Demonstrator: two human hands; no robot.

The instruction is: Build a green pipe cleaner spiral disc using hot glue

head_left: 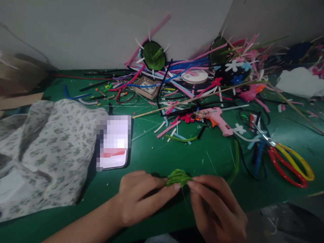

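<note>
A small green leaf-shaped piece of fuzzy stems is held between both hands above the green table near its front edge. My left hand grips its left side, with the thumb on its lower front. At its right tip, my right hand pinches with thumb and fingertips. A thin, clear strand hangs below the piece. The undersides of the fingers are hidden.
A phone lies beside patterned cloth at the left. Behind the hands are a pink glue gun, a long wooden stick and scattered fuzzy stems. Red and yellow scissors lie at the right of the green table.
</note>
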